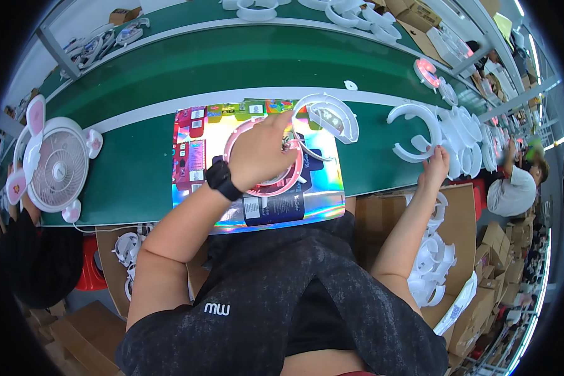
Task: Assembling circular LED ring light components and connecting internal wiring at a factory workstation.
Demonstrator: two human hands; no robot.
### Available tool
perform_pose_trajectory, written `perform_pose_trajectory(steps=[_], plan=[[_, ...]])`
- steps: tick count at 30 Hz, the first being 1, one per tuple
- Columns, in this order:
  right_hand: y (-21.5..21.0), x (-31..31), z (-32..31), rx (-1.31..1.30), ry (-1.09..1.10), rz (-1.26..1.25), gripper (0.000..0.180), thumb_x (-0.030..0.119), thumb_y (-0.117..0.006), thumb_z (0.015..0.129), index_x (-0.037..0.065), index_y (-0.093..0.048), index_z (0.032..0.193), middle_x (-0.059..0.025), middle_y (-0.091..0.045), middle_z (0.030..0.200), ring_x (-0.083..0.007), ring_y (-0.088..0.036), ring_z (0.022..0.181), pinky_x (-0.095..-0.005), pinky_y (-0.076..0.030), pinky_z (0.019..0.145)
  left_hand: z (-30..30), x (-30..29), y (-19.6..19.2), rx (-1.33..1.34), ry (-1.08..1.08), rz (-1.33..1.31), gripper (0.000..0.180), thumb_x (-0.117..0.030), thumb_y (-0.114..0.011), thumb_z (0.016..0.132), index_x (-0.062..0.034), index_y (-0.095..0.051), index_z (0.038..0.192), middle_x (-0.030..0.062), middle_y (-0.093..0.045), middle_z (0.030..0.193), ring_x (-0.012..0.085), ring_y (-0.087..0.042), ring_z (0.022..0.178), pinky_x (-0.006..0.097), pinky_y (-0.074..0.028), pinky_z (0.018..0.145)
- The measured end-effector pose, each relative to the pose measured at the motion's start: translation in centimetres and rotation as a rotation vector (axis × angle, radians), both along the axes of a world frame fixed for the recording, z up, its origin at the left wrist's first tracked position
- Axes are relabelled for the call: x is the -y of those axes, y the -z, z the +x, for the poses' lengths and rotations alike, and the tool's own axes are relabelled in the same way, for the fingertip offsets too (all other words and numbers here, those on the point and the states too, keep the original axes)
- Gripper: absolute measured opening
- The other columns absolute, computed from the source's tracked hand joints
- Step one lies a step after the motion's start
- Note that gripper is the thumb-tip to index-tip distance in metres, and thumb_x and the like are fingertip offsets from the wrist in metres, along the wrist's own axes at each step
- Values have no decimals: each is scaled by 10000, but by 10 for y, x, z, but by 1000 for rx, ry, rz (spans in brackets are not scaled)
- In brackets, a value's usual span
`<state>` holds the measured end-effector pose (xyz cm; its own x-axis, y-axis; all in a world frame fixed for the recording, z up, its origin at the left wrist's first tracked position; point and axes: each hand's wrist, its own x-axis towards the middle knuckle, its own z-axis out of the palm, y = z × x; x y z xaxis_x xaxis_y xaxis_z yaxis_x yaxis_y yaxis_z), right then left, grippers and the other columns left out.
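My left hand [262,150], with a dark watch on its wrist, lies across a pink ring-shaped plastic housing [297,177] on a shiny printed sheet. Its fingers are partly hidden and bent over the housing's inner part. The fingertips reach the edge of a white half-round plastic cover [348,125], which leans at the housing's upper right. Off to the right, my right hand [437,166] pinches the lower edge of a white C-shaped ring [429,122] at the belt's near side.
The shiny sheet [197,150] lies on a green conveyor belt [138,169]. White parts [460,135] are heaped beyond my right hand. A bunny-eared fan [57,166] stands left. Boxes of white parts [429,263] flank my lap. A person [514,188] sits far right.
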<state>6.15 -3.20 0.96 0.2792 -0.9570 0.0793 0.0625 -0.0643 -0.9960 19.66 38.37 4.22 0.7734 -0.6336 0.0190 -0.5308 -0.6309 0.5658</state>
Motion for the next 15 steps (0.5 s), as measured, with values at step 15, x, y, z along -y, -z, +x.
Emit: perform_pose_trajectory(steps=[15], plan=[[-66,-259,3,360,-1340,-270,588,22,-748,712,14,-577,1275,-234,-615,1172,-313,-669,993,-350,-515,874,-6,-40,-12,473,56,-968,456,-132,-711,810,-56,-560,1233,173,-583,1284,353,-587,1156,384,-482,958]])
